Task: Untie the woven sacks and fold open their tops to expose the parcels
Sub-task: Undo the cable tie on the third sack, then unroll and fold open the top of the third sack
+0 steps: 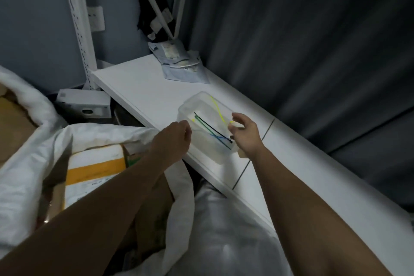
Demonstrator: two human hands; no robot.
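Observation:
A white woven sack (56, 141) lies at the lower left with its top folded open. It shows a white parcel with an orange band (94, 170). A second open sack (20, 87) at the far left shows brown cardboard (13, 123). My left hand (173, 139) hovers over the sack's rim beside a clear plastic box (202, 108), fingers curled under, nothing visible in them. My right hand (244, 132) hangs over the box's right end with fingers loosely spread. A yellow tie (217, 107) ends near its fingertips. Black, green and blue ties (212, 131) lie in the box.
The box stands on a white shelf (139, 83) running from upper left to lower right. Grey mailer bags (181, 60) lie at the shelf's far end. A white carton (83, 103) sits below it. Dark curtains (313, 40) hang on the right, and a clear plastic bag (221, 231) is under my arms.

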